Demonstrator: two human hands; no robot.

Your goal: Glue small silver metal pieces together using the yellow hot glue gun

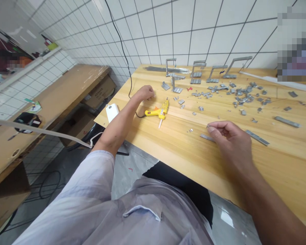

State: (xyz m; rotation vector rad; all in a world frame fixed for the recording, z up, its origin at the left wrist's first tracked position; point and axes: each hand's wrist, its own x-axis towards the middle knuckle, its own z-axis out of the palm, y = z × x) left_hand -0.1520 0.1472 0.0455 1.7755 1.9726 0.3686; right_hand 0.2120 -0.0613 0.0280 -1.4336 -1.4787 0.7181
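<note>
My left hand (146, 93) rests on the wooden table (168, 146) behind the yellow glue gun (156, 112), its fingers curled; whatever they may hold is too small to name. My right hand (232, 139) is over the table at the right, thumb and forefinger pinched on a tiny grey piece. Just under those fingertips lies a flat grey strip (206, 137), partly hidden by the hand. Another grey strip (257, 137) lies right of the hand. A few tiny bits (190, 130) are on the wood between glue gun and right hand.
Several grey bracket-like stands (199, 71) and a bundle of thin rods (155, 69) stand or lie near the tiled wall. Many small grey pieces (244, 97) are scattered at the back right. A white box (112, 111) sits by the left edge; a black cable (127, 61) hangs behind.
</note>
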